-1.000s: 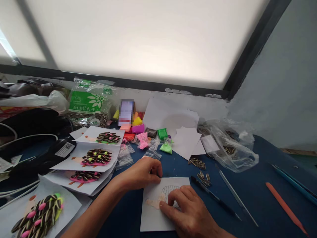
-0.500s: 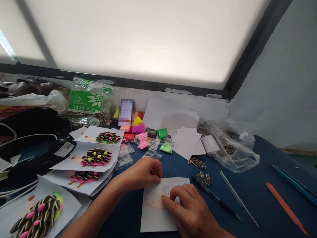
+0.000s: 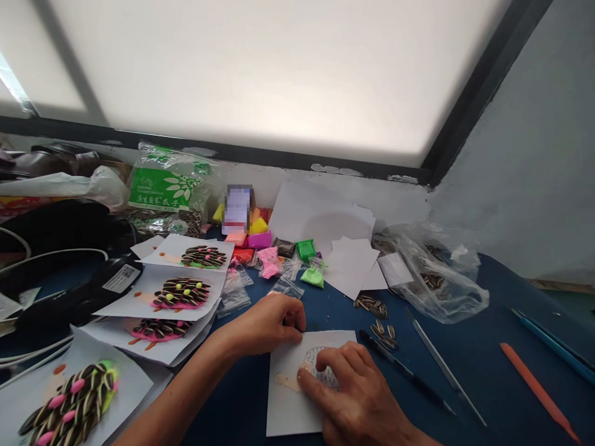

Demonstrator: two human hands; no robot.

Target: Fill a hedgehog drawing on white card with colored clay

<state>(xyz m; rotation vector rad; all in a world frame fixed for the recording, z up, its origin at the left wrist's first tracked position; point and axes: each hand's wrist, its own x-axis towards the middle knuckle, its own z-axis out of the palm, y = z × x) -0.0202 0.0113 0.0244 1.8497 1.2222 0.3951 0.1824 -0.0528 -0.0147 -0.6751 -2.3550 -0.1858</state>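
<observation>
A white sheet of paper (image 3: 297,415) lies on the blue tabletop in front of me, bearing a drawn rounded outline filled with small marks (image 3: 328,365). Pale peach clay (image 3: 287,381) is spread thin on its left part. Curled at the upper left edge, my left hand (image 3: 272,322) has its thumb against the paper. My right hand (image 3: 356,390) is over the right half, a fingertip pressing the clay beside the outline; its other fingers are bent and spread apart, partly covering the drawing.
Finished seed-and-clay hedgehog pictures (image 3: 181,292) lie at left. Behind are clay packets (image 3: 269,263), blank papers (image 3: 351,266) and a seed bag (image 3: 162,192). On the right are loose sunflower seeds (image 3: 383,334), a pen (image 3: 404,368), a metal tool (image 3: 446,365) and an orange tool (image 3: 534,390).
My right hand's fingertip has shifted slightly left along the clay, showing more of the drawn outline. The paper has moved slightly. My left hand stays in place.
</observation>
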